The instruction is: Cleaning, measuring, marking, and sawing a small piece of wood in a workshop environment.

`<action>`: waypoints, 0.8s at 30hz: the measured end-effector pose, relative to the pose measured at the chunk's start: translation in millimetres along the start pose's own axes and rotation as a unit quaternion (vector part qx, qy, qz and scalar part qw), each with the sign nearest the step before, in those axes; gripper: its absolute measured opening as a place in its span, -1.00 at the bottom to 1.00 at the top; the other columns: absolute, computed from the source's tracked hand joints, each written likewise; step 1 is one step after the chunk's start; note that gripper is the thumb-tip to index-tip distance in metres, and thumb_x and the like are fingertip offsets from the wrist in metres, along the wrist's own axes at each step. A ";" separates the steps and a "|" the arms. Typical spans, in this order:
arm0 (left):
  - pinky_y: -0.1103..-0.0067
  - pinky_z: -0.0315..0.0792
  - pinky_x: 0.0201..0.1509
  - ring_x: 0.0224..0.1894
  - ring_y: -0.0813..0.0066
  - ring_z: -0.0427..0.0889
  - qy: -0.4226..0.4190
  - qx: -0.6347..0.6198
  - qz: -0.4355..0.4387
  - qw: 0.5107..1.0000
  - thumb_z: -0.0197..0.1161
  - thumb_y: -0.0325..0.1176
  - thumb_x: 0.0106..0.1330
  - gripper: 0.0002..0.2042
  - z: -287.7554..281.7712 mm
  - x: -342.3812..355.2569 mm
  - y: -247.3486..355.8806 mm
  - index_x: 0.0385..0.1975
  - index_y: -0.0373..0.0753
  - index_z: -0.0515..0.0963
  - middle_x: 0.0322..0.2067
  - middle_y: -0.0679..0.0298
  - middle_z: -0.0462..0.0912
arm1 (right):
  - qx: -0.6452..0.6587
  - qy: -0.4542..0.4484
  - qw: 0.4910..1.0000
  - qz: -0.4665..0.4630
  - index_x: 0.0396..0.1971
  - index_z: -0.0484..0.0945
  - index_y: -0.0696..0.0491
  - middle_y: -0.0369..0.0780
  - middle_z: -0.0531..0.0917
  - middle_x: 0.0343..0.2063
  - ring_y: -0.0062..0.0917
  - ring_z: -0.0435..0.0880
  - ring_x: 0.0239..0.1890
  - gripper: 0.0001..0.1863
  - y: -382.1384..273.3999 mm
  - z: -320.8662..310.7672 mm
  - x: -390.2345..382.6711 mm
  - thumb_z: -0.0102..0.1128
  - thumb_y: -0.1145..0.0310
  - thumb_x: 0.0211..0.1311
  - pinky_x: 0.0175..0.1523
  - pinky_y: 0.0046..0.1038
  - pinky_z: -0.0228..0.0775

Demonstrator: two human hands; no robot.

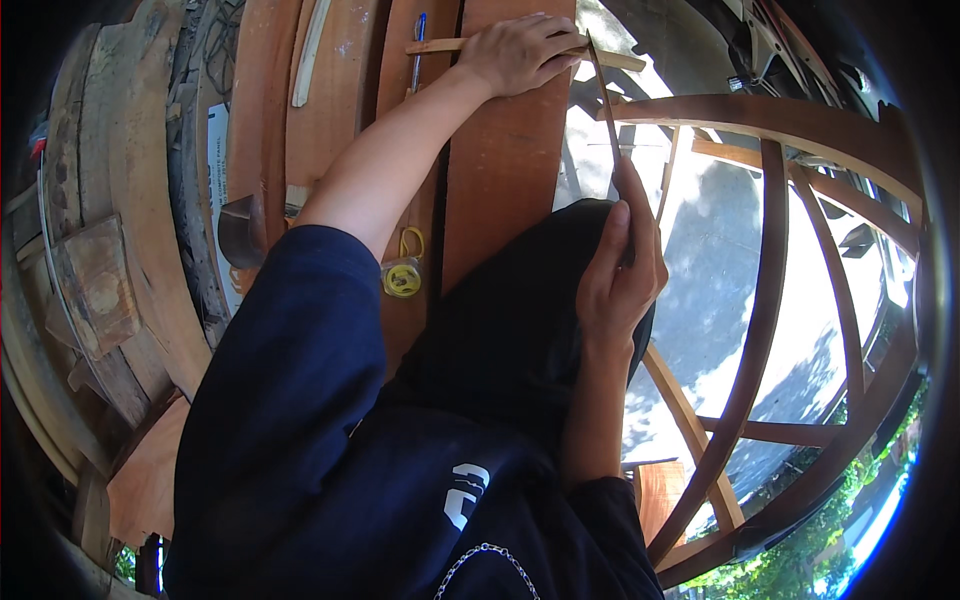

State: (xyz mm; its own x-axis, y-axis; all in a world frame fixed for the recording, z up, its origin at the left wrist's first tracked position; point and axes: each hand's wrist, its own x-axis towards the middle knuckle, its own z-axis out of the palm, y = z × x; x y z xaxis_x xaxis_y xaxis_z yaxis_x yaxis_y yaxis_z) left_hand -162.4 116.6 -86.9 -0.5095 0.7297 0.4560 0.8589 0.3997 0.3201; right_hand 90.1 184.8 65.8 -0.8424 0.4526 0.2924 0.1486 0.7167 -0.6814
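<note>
At the top, my left hand (510, 55) grips a thin wooden strip (630, 60) lying across a reddish plank (510, 150). My right hand (620, 270) is wrapped round the handle of a long, narrow-bladed tool (604, 95), probably a saw; its blade runs up to the strip, just beside my left fingertips. A blue pen (418, 50) lies partly under the strip, left of my hand. A yellow tape measure (402, 276) rests on the boards beside my left forearm.
Several weathered boards and offcuts (145, 250) are stacked on the left. A curved wooden frame (760, 330) with crosspieces occupies the right side, above sunlit concrete (700, 280). My bent knee (540, 280) is against the plank.
</note>
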 end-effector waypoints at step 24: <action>0.36 0.58 0.23 0.19 0.42 0.62 -0.035 0.013 -0.030 0.999 0.13 -0.02 0.53 -0.73 -3.1 2.3 2.7 0.04 0.04 0.61 0.08 0.50 0.62 | -0.014 0.020 1.000 0.018 0.21 0.63 0.06 -0.01 0.80 -0.16 -0.49 0.80 -0.38 -0.67 -7.5 -10.4 16.1 0.13 0.47 0.52 -0.30 -0.46 0.56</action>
State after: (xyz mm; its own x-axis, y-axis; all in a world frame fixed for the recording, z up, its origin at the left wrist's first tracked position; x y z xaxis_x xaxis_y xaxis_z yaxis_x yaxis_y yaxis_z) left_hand -161.4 117.6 -82.4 -0.5553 0.7407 0.3783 0.8290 0.4564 0.3232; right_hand 80.8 192.1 82.6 -0.8146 0.4990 0.2957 0.1928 0.7138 -0.6733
